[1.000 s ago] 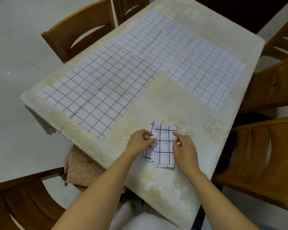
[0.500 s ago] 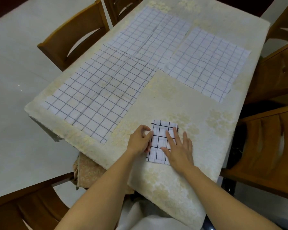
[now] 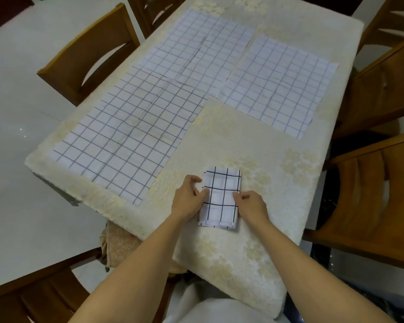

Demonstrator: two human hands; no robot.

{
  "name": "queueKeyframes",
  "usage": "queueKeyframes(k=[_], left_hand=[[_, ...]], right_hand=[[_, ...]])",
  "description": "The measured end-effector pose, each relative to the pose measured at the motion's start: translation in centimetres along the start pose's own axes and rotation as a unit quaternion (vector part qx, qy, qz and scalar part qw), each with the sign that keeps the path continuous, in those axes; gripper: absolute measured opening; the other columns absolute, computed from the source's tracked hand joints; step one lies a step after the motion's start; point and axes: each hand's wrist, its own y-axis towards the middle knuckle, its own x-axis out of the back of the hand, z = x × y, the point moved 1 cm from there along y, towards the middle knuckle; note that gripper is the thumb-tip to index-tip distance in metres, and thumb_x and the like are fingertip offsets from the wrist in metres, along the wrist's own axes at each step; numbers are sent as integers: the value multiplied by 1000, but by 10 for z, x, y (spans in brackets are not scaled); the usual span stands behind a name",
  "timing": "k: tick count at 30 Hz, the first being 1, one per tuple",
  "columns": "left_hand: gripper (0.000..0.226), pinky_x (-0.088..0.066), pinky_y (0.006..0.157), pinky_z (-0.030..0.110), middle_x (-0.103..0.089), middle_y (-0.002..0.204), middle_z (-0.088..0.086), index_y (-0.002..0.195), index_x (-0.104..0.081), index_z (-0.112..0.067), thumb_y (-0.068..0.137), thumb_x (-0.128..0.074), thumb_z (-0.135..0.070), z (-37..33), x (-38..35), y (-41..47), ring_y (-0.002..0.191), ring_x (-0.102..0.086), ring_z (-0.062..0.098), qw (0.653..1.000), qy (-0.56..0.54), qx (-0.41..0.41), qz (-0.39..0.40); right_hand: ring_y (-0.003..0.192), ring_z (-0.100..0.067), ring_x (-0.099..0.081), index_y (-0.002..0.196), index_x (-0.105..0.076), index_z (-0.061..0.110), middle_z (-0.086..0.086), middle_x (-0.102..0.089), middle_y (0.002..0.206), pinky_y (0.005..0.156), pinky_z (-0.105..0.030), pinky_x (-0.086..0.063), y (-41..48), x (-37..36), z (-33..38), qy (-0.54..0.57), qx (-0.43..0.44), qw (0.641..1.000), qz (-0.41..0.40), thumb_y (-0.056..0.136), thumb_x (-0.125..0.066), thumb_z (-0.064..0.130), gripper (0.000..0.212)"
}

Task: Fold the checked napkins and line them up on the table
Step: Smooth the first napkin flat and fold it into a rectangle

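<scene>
Both hands pinch the folded napkin (image 3: 222,198) between them, left hand (image 3: 189,199) and right hand (image 3: 251,206) flanking its long sides, which run away from me

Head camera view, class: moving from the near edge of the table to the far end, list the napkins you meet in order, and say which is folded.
Folded napkin between the left hand and the right hand → large flat napkin on the left → flat napkin on the right → flat napkin at the far end.
</scene>
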Motion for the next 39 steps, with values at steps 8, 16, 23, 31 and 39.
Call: queueKeyframes(k=[8,16,23,31,39], left_hand=[[51,-48,92,32,-60,122,-1,141,-51,-20,98,-67,-41,-52,-1,4,111,-56,16,965,138,-209,-72],[46,-45,90,30,-64,130,4,136,-59,-24,96,-69,-44,-100,-19,49,116,-62,24,924,235,-141,268],[25,-41,65,18,-67,85,-9,100,-76,-14,97,-71,-38,-64,-18,45,84,-61,10,979,126,-46,156],[47,-53,98,45,-61,136,7,137,-57,-15,102,-58,-47,-44,-29,17,119,-59,27,975,211,-71,20],[66,5,129,44,16,170,9,163,6,-7,108,-23,-30,-19,-91,-26,158,14,26,880,427,-196,77]], right_hand=[[68,-22,-58,78,-50,19,-3,-59,72,67,-36,-51,13,16,0,-68,61,992,92,97,-63,35,28],[62,-13,-43,75,-58,16,4,-50,67,64,-31,-35,17,63,4,-146,171,960,166,98,-63,29,26],[78,-14,-60,89,-71,14,1,-68,84,66,-26,-43,33,79,-11,-130,138,979,74,95,-68,31,18],[119,-30,-53,129,-62,13,-9,-62,125,103,-41,-42,30,74,-15,-135,183,956,-186,100,-59,24,31],[155,-16,11,160,4,14,0,6,169,125,-32,9,8,-15,-21,-361,298,883,-14,108,-29,23,62]])
